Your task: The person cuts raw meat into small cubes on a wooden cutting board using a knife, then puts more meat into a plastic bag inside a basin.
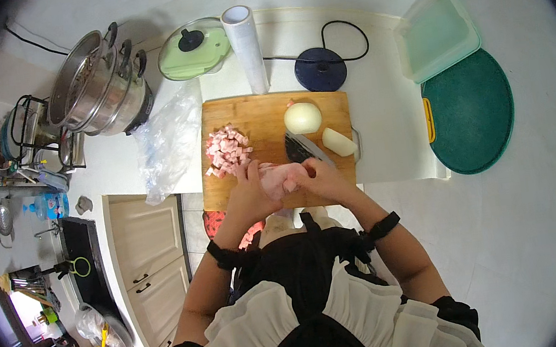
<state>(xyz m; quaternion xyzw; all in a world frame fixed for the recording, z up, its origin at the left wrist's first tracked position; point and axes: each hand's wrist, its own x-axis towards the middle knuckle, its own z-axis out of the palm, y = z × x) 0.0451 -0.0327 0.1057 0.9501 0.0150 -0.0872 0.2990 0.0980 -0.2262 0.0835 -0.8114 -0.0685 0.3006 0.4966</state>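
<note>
A slab of raw, fatty meat (278, 179) lies near the front edge of the wooden cutting board (260, 111). My left hand (251, 192) grips its left end, and my right hand (326, 181) pinches its right end. Just beyond my right hand rests a knife (306, 148) with a dark blade face, its handle end hidden by that hand. Diced pink meat (227, 151) is heaped at the board's left side. Toward the back right sit a peeled onion (302, 117) and a smaller cut piece of onion (339, 141).
Behind the board stand an upright roll (247, 48), a glass lid (194, 49) and a dark round corded base (320, 69). A clear plastic bag (171, 139) and a stacked steamer pot (98, 86) are at left. To the right are a plastic container (439, 34) and a green round board (471, 113).
</note>
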